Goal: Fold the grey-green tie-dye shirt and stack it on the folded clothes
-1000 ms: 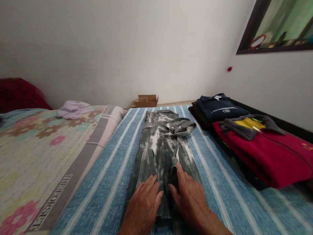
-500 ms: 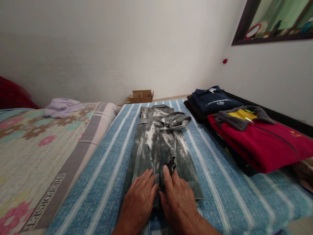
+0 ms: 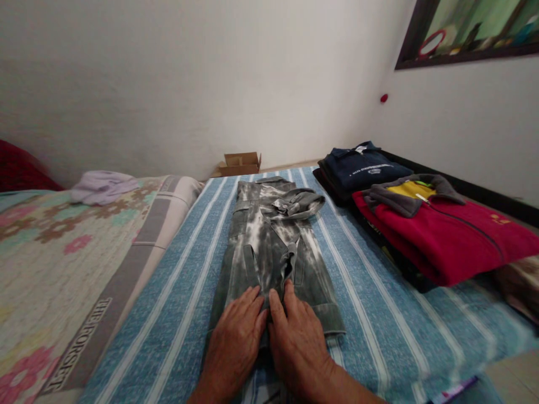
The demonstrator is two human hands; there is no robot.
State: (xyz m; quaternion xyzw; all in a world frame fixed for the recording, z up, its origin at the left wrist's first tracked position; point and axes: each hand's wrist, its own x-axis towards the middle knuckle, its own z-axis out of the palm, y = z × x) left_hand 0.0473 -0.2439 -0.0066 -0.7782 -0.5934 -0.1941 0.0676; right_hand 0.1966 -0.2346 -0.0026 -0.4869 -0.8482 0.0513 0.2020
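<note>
A grey, white-mottled denim jacket (image 3: 255, 224) lies with its sides folded in, collar end away from me. One sleeve end with a cuff (image 3: 295, 205) rests bunched on its upper right part. My left hand (image 3: 236, 334) lies on the near end of the jacket, fingers stretched out over the cloth. Beside it, my right hand (image 3: 298, 336) rests on the near hem area, its fingers extended and touching the front opening. Both palms face down and neither visibly grips the fabric. The hem under my hands is partly hidden.
On the right stand folded clothes: a red jacket with grey collar (image 3: 446, 235) and a dark navy top (image 3: 362, 168). A blue striped sheet (image 3: 177, 280) lies beneath. Left is a flowered bedcover (image 3: 105, 264) with a lilac cloth (image 3: 103, 187). A cardboard box (image 3: 241, 163) sits by the wall.
My right hand has shifted slightly left and forward on the cloth, closer to my left hand. The flap at the front opening has moved a little left.
</note>
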